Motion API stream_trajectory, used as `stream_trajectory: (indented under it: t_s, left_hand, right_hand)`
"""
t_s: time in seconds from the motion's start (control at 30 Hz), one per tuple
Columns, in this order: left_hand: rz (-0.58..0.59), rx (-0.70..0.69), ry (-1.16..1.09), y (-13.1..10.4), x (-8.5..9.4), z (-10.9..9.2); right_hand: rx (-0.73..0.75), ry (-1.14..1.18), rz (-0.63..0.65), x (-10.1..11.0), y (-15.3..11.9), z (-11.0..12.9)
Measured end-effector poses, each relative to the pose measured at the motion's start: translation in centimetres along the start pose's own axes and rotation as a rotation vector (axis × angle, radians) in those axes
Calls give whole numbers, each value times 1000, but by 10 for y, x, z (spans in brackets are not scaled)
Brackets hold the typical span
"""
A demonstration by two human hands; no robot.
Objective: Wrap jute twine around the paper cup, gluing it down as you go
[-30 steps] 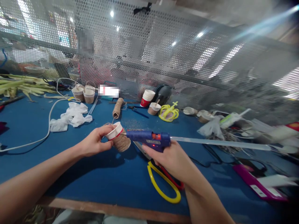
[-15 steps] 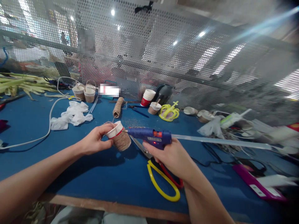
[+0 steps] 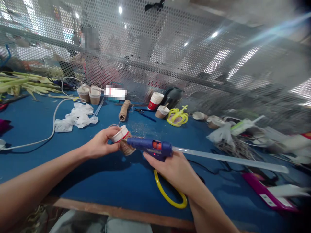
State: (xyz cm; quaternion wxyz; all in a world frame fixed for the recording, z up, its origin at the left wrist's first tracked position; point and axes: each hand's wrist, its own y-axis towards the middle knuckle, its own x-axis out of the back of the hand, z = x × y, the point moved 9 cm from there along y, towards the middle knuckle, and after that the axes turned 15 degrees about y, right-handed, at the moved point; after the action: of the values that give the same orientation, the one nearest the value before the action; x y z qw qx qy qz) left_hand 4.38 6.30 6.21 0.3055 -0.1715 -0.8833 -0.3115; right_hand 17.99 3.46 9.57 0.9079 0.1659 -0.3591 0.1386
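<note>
My left hand (image 3: 103, 142) grips a paper cup (image 3: 122, 134) by its rim, tilted on its side. Brown twine is wound round much of the cup, and a red and white band shows near the rim. In my right hand (image 3: 172, 168) is a blue hot glue gun (image 3: 148, 145) with a red light lit and a long clear glue stick out of its back. Its nozzle meets the cup at the edge of the wound twine; whether it touches cannot be made out. Beyond the cup lies a spool of twine (image 3: 124, 110), a strand running to the cup. Scissors (image 3: 167, 192) lie partly hidden under my right hand.
Twine-wrapped cups (image 3: 95, 96) stand at the back left, near crumpled white plastic (image 3: 79, 116) and a white cable. Pliers (image 3: 145, 115), red-and-white cups (image 3: 155, 101) and a yellow crown-shaped piece (image 3: 177, 116) sit at the back. A magenta object (image 3: 267, 191) lies right.
The glue gun has shifted left and slightly down, its nozzle now at the twine's upper edge near the band. My right hand covers more of the scissors. The left hand keeps its grip.
</note>
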Motion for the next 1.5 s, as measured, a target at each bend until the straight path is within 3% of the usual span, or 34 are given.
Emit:
stream_trajectory:
  t_s: [0.37, 0.9, 1.1, 1.23, 1.5]
  left_hand:
    - [-15, -29, -68, -1, 1, -4]
    - [-10, -4, -44, -1, 1, -2]
    - [-13, -22, -31, -1, 1, -1]
    - [-26, -33, -18, -1, 3, -2]
    - [-34, -56, -21, -1, 4, -5]
  right_hand:
    - [-52, 89, -73, 20, 3, -9]
    - [-81, 108, -96, 18, -1, -8]
    - [-1, 56, -46, 8, -1, -1]
    - [-24, 24, -43, 3, -3, -2]
    - [-46, 77, -86, 19, 2, -5]
